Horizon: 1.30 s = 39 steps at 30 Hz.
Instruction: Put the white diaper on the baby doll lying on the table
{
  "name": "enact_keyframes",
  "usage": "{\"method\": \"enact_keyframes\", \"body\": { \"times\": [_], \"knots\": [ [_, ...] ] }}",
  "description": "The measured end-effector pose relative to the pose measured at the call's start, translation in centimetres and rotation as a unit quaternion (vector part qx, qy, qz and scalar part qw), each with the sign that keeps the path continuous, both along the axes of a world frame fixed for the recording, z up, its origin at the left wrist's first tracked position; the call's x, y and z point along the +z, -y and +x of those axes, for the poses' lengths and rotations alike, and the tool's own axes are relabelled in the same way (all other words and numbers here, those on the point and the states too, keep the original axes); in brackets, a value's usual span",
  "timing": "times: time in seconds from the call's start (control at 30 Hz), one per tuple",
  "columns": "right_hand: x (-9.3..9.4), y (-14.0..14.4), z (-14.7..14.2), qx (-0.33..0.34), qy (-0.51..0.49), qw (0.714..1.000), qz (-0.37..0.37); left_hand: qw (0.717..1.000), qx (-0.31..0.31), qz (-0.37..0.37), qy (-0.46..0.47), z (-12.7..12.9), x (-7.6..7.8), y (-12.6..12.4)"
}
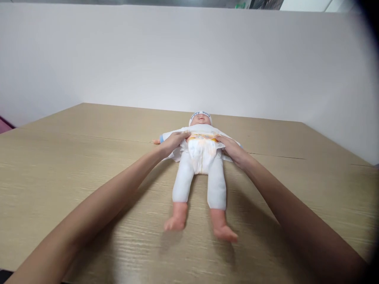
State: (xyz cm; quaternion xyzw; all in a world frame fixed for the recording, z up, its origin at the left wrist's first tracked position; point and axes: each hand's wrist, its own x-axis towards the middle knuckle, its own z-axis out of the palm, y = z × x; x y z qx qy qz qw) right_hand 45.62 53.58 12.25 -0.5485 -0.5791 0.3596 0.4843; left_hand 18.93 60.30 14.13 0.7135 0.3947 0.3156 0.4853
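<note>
Doll [201,157] lies lengthwise between my fingers — left hand [173,142] and right hand [232,149] equally near, pinching its diaper [203,156] sides.

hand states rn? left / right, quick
Left hand: fingers on the waist of the diaper at the baby doll's side; a closed grip cannot be told.
Right hand: same on the other side; grip cannot be told.
</note>
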Motion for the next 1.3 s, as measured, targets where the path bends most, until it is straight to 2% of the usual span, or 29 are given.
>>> {"method": "enact_keyframes", "body": {
  "times": [0.13, 0.2, 0.27, 0.37, 0.43, 0.53, 0.63, 0.73, 0.8, 0.87, 1.0, 1.17, 1.3],
  "knots": [
    [0.8, 4.0, 0.5, 0.037, -0.029, 0.996, -0.081, 0.993, -0.046, -0.106, 0.036, -1.7, 0.5, 3.2],
    [1.5, 5.3, 0.9, 0.038, -0.016, 0.996, -0.082, 0.992, -0.053, -0.113, 0.034, -2.4, 1.0, 4.0],
    [2.0, 6.0, 1.7, 0.011, 0.004, 0.999, -0.048, 0.995, -0.018, -0.093, 0.026, -2.8, 1.8, 4.4],
    [1.7, 6.7, 3.0, -0.069, 0.072, 0.995, 0.014, 0.995, 0.066, -0.075, 0.02, -3.0, 3.1, 4.5],
    [0.8, 7.5, 3.7, -0.114, 0.128, 0.985, 0.032, 0.995, 0.097, -0.026, -0.001, -2.9, 3.8, 5.0],
    [-1.3, 9.2, 4.2, -0.146, 0.192, 0.97, 0.032, 0.985, 0.107, 0.128, -0.046, -1.9, 4.6, 6.6],
    [-3.3, 10.4, 4.2, -0.153, 0.285, 0.945, 0.048, 0.952, 0.053, 0.288, -0.085, 0.4, 5.0, 8.7],
    [-4.6, 10.5, 4.4, -0.163, 0.347, 0.922, 0.056, 0.912, -0.02, 0.381, -0.153, 3.5, 4.8, 10.1],
    [-4.9, 10.3, 4.5, -0.174, 0.354, 0.918, 0.041, 0.894, -0.036, 0.398, -0.203, 5.2, 4.4, 10.4],
    [-5.0, 10.0, 4.6, -0.183, 0.356, 0.916, 0.026, 0.884, -0.024, 0.401, -0.24, 6.3, 4.0, 10.4],
    [-5.0, 9.8, 4.7, -0.195, 0.352, 0.915, -0.003, 0.869, -0.005, 0.41, -0.275, 6.8, 3.5, 10.4],
    [-4.5, 10.0, 5.4, -0.145, 0.291, 0.945, -0.034, 0.871, -0.018, 0.399, -0.285, 6.6, 3.5, 10.6],
    [-2.9, 10.2, 6.4, -0.097, 0.221, 0.97, -0.034, 0.868, -0.019, 0.399, -0.295, 6.7, 3.3, 10.5]
  ]
}}
